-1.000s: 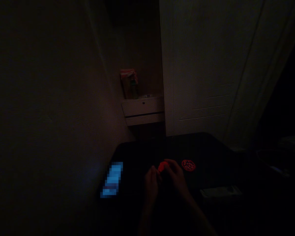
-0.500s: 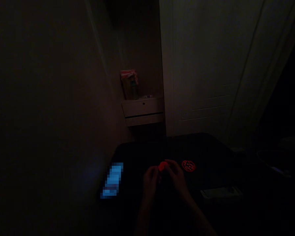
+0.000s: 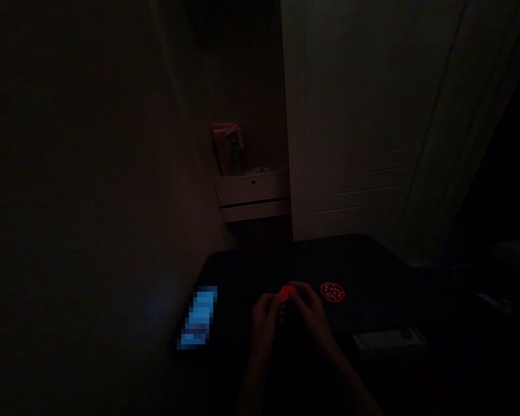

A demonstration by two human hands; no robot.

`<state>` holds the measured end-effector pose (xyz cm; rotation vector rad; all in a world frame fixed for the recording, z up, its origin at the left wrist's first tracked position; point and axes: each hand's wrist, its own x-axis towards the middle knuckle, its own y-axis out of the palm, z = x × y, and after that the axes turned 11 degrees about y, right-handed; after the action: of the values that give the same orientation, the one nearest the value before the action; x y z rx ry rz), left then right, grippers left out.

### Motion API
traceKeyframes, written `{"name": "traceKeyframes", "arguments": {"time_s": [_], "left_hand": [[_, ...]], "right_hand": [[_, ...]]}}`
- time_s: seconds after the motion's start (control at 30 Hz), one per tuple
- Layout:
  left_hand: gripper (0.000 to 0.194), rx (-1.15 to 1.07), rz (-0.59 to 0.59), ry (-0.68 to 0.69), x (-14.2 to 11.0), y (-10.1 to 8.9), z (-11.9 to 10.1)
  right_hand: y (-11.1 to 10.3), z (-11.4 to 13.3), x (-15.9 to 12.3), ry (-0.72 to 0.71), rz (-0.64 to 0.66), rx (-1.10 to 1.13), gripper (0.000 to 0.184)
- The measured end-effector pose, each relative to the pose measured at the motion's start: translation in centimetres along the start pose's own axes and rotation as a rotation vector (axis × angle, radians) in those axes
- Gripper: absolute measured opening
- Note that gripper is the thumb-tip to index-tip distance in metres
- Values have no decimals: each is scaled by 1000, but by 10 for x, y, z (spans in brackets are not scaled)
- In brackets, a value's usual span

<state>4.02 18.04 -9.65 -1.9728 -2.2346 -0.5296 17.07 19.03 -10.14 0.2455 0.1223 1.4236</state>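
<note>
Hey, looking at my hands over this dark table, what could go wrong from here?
Dropping: the small red piece is pinched between the fingertips of your left hand and right hand, so it might slip.
Losing it: the light is very dim and the table is dark, so a dropped piece could be hard to find.
Bumping: the round red disc lies close by your right hand, which might nudge it.
</note>
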Motion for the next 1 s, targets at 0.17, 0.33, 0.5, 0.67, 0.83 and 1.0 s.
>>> {"name": "traceKeyframes", "arguments": {"time_s": [0.17, 0.33, 0.5, 0.67, 0.83, 1.0], "left_hand": [[51, 30, -37, 14, 0, 2, -1], [47, 54, -156, 96, 0, 5, 0], [44, 89, -130, 116, 1, 4, 3], [45, 113, -134, 103, 0, 4, 1], [46, 122, -139, 108, 0, 4, 0], [44, 123, -123, 133, -1, 3, 0]], "right_hand": [[0, -4, 2, -7, 3, 14, 43], [3, 0, 1, -31, -36, 21, 43], [5, 2, -2, -47, -2, -21, 39], [5, 0, -2, -45, 33, -46, 39], [5, -2, -1, -40, 49, -43, 38], [4, -3, -1, -43, 53, -53, 36]]}}
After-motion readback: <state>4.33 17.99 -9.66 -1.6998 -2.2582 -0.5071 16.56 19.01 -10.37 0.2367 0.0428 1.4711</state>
